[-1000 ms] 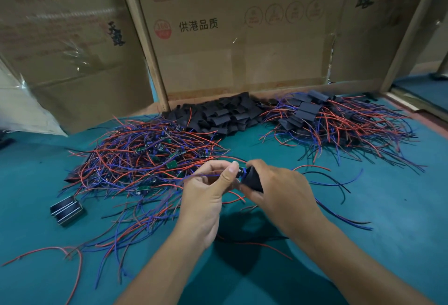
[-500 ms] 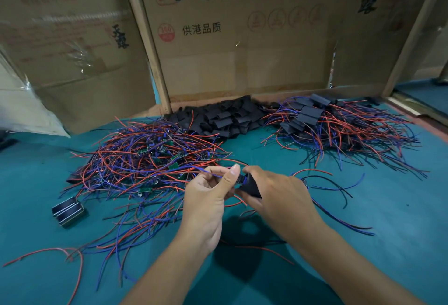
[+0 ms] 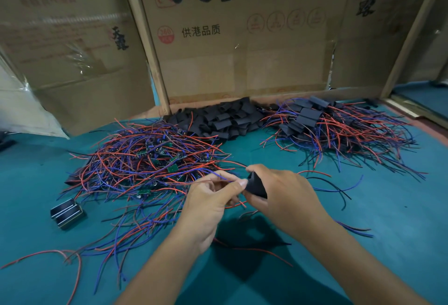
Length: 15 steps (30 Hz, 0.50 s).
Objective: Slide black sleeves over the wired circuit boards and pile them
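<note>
My right hand [image 3: 283, 195] grips a black sleeve [image 3: 256, 184] over the teal table, its open end facing left. My left hand [image 3: 211, 205] pinches the red and blue wires of a circuit board at the sleeve's mouth; the board itself is hidden inside the sleeve or behind my fingers. A big tangle of bare wired boards [image 3: 150, 161] lies to the left. Empty black sleeves [image 3: 223, 120] are heaped at the back centre. Sleeved boards [image 3: 322, 127] with trailing wires are piled at the back right.
Cardboard boxes [image 3: 242, 45] wall off the back of the teal table [image 3: 388, 220]. A small black block [image 3: 66, 212] lies at the left beside the tangle. Loose wires [image 3: 339, 188] trail to the right of my hands and along the front left.
The sleeve has slid further over the board; the blue tip seen at its mouth is now hidden. Both hands stay together at the centre.
</note>
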Motion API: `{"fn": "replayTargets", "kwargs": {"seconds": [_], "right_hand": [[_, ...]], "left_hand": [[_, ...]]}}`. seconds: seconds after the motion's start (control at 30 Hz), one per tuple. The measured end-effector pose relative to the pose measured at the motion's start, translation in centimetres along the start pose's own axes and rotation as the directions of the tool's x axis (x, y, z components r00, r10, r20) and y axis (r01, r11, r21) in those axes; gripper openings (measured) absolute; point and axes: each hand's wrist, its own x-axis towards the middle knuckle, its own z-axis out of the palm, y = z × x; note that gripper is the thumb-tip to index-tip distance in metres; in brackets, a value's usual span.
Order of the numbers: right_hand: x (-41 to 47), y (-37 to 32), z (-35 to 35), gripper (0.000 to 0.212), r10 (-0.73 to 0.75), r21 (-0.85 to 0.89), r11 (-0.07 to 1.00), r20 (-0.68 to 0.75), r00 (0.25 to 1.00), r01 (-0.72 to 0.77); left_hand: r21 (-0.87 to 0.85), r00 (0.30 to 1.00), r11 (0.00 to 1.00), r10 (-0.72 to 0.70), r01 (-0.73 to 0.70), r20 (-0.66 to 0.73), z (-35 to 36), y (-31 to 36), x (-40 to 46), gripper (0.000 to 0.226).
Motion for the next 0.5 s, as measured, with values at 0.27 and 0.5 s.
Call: {"fn": "replayTargets", "kwargs": {"seconds": [0.27, 0.5], "right_hand": [[-0.2, -0.3, -0.8, 0.037, -0.102, -0.084, 0.989, 0.195, 0.976, 0.12], [-0.3, -0.5, -1.3, 0.039, -0.131, -0.001, 0.991, 0.182, 0.975, 0.133]], "left_hand": [[0.023, 0.937, 0.967, -0.251, 0.253, 0.243, -1.4, 0.7, 0.0, 0.025], [0.015, 0.963, 0.978, -0.207, 0.208, 0.173, -1.1, 0.1, 0.2, 0.019]]}}
